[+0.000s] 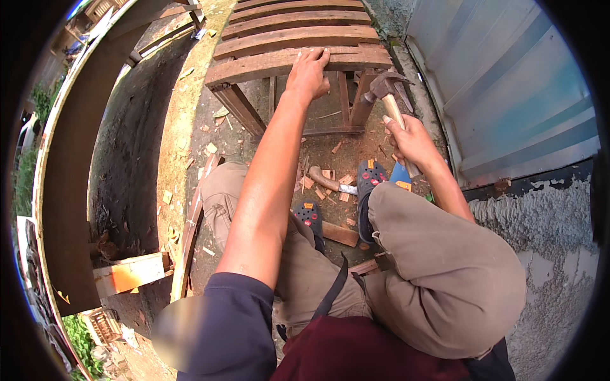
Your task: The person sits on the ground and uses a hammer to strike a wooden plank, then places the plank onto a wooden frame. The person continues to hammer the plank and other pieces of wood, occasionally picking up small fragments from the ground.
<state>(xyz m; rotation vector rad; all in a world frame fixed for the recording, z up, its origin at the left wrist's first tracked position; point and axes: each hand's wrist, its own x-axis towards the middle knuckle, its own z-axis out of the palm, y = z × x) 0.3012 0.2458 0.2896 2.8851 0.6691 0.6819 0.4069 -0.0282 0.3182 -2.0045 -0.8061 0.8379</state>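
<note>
My left hand (309, 76) lies on the near slat of a slatted wooden bench (298, 41), fingers resting over its top edge. In my right hand (412, 141) is a claw hammer (393, 105), gripped round its pale wooden handle. Its dark metal head is raised beside the bench's right front leg (363, 98), with the claw toward the right. Nothing shows between the hammer head and the bench slat. The bench stands on legs joined by a low crossbar.
Between my clog-shod feet lies a curved wooden-handled blade tool (327, 180) among scattered wood chips. A long wooden strip (190, 235) leans by my left knee. Blue metal sheeting (502, 82) rises at the right, above a rough wall (540, 216). A wood offcut (340, 233) lies near.
</note>
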